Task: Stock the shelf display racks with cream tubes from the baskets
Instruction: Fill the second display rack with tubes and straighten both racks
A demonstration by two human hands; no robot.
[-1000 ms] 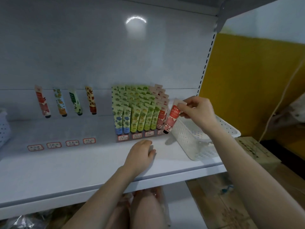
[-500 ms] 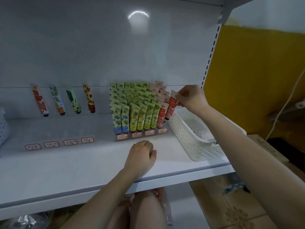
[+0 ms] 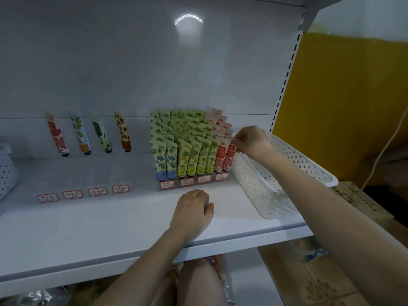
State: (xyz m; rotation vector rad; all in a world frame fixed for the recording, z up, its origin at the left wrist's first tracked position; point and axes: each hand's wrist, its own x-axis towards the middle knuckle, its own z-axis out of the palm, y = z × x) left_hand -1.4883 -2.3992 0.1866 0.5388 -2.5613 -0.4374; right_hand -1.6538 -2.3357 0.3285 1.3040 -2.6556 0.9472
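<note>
A tiered display rack (image 3: 191,183) on the white shelf holds rows of blue, yellow, green and red cream tubes. My right hand (image 3: 250,141) pinches the top edge of a red cream tube (image 3: 229,154) that stands in the front right slot of the rack. My left hand (image 3: 192,212) rests on the shelf in front of the rack, fingers loosely curled, holding nothing. To the right of the rack stands a white perforated basket (image 3: 284,175); I see no tubes in it.
A second rack (image 3: 84,193) at the left holds only three or so sample tubes at its back. Part of another white basket (image 3: 6,166) shows at the far left. Cardboard boxes (image 3: 362,202) lie right of the shelf edge (image 3: 154,255).
My right hand carried the red tube from above the basket leftward and down into the rack's front right slot. My left hand stayed on the shelf.
</note>
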